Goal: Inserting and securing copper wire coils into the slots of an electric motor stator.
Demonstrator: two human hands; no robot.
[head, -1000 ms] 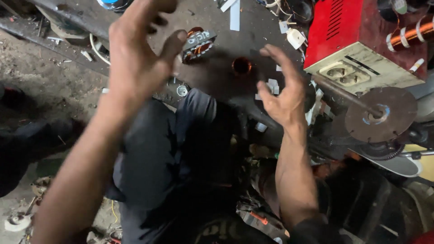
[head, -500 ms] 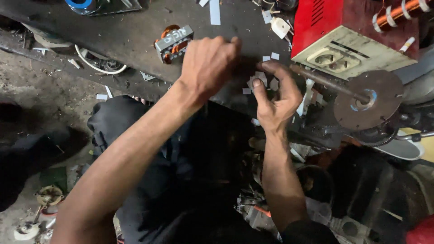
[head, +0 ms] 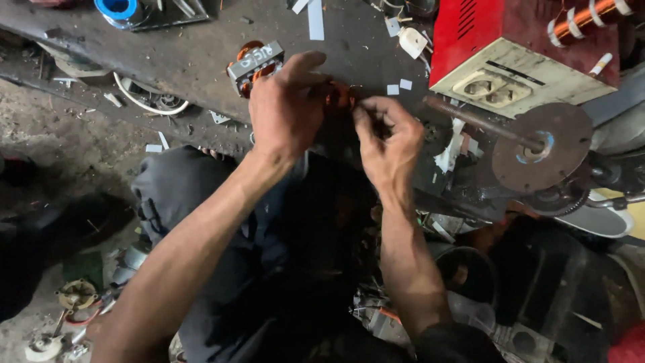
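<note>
- Dark, grimy workbench (head: 201, 60) fills the upper part of the view, strewn with white paper strips (head: 315, 19) and scraps.
- Left hand (head: 285, 107) is curled over a small copper-coloured coil (head: 338, 97), fingers closed round it, thumb stretched toward the right.
- Right hand (head: 386, 138) meets it from the other side; its fingertips pinch at the coil's edge, so both hands touch the same piece.
- Coil sits between the 2 hands, held just above the bench's near edge; most of it is hidden by the fingers.
- Just beyond the left hand lies a small motor stator (head: 255, 64) with copper windings.
- To the right stands a red box (head: 500, 40) with 2 sockets on its pale face.
- Below the box, a rusty disc (head: 541, 148) sits on a shaft.
- Blue tape roll (head: 117, 9) lies at the bench's far left.
</note>
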